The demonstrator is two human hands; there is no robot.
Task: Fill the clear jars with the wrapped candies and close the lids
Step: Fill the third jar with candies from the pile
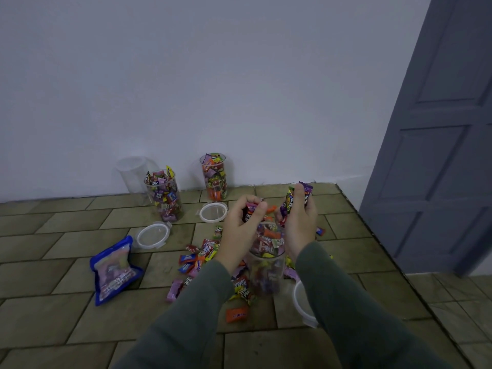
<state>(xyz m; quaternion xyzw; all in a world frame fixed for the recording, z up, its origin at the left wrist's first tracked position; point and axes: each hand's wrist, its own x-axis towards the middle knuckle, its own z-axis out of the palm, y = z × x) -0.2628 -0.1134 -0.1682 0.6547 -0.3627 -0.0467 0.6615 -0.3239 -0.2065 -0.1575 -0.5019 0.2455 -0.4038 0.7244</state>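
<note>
We see both hands raised over the open mouth of the near jar [267, 258], which stands on the tiled floor [80, 262] at lower centre of the frame, between the two grey sleeves. The left hand [241, 230] has its fingers curled round a small clutch of candies, a dark wrapper showing at the thumb; its grip sits just left of the jar's rim and a little above it. The right hand [299, 222] pinches a bunch of purple-and-yellow wrapped candies [298, 199] that stand up past the fingertips, long axis roughly upright in the picture — this grip lies just right of the rim.

So the relation that matters is simple: the jar mouth lies down and inward from both grips, between them. We judge the left hand slightly nearer the opening, so its load likely drops first; the right-hand bunch would need tipping toward centre frame to clear the rim.

The jar looks well filled already, though its top is partly hidden by the hands. Loose candies [202, 258] lie scattered left of it. Two more filled jars [165, 194] [215, 177] stand at centre left by the wall, lids [152, 235] [213, 212] lying on the floor beside them — none closed yet.
</note>
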